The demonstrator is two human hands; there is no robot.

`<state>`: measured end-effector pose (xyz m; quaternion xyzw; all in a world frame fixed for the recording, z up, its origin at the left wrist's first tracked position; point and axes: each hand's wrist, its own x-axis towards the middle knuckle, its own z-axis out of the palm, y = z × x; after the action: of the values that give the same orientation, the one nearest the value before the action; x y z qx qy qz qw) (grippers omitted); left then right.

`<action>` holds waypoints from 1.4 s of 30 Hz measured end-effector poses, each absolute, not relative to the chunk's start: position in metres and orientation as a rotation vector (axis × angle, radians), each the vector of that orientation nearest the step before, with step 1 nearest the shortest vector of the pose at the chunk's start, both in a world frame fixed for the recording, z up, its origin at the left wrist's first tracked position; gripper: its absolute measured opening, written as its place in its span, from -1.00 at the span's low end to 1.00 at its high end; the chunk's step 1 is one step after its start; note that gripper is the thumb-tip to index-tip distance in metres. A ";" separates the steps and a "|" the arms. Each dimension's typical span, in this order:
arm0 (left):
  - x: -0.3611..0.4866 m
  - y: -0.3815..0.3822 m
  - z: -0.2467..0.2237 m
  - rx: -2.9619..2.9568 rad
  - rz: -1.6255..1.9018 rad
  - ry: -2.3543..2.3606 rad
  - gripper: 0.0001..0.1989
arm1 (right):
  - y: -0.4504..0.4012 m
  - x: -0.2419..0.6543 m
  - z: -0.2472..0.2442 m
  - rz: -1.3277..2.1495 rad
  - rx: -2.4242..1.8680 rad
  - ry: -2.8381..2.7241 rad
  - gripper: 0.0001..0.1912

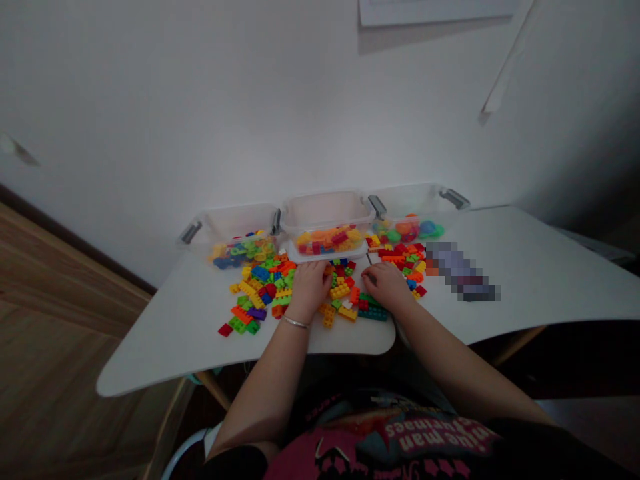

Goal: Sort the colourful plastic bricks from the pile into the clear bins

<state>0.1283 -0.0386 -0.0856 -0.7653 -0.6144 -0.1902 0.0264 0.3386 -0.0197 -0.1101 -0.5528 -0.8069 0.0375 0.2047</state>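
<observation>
Colourful toy building bricks (260, 273) lie in a loose heap across the white table. My left hand (310, 287), with a silver bangle at its wrist, reaches into the middle of the heap. Its fingers are curled, and a bit of orange shows by the thumb; whether that piece is gripped is hidden. To its right, my right hand (386, 283) has its fingers bent and drawn together above the bricks, and what they hold, if anything, is too dark to make out. A dark green brick (373, 312) lies just below that hand. Yellow bricks (340, 292) sit between both hands.
Three clear plastic bins stand along the wall: a left bin (240, 217), a middle bin (327, 207) and a right bin (417, 200), each with toy pieces inside. A blurred-out object (460, 270) lies right of the heap. The white table (160, 347) has a rounded front edge.
</observation>
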 end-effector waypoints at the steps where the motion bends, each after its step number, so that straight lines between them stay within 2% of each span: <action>1: 0.128 -0.038 -0.086 -2.365 -0.604 -1.907 -0.83 | -0.020 0.339 -0.110 0.106 -1.542 -2.247 -0.75; 4: 0.126 -0.037 -0.086 -2.340 -0.689 -1.950 -0.83 | -0.020 0.338 -0.109 0.111 -1.543 -2.240 -0.75; 9: 0.121 -0.035 -0.089 -2.308 -1.050 -1.889 -0.65 | -0.021 0.338 -0.108 0.117 -1.541 -2.240 -0.76; 14: 0.114 -0.027 -0.078 -2.165 -1.555 -1.761 -0.79 | -0.020 0.338 -0.108 0.126 -1.549 -2.245 -0.76; 20: 0.106 0.001 -0.033 -1.933 -2.020 -1.629 -0.73 | -0.020 0.339 -0.109 0.116 -1.537 -2.260 -0.75; 26: 0.109 0.025 0.001 -1.824 -1.849 -1.661 -0.79 | -0.020 0.339 -0.109 0.113 -1.547 -2.260 -0.75; 32: 0.113 0.046 0.003 -2.243 -1.460 -1.723 -0.67 | -0.019 0.340 -0.111 0.119 -1.537 -2.249 -0.76; 37: 0.114 0.053 0.003 -2.301 -1.081 -1.907 -0.77 | -0.020 0.340 -0.111 0.123 -1.533 -2.254 -0.77; 42: 0.117 0.048 0.008 -2.269 -0.894 -1.995 -0.77 | -0.020 0.339 -0.109 0.119 -1.548 -2.256 -0.76</action>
<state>0.1166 0.0482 0.0080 -0.7202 -0.6331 -0.2837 -0.0046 0.3390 -0.0205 -0.1094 -0.5539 -0.8071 0.0427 0.2002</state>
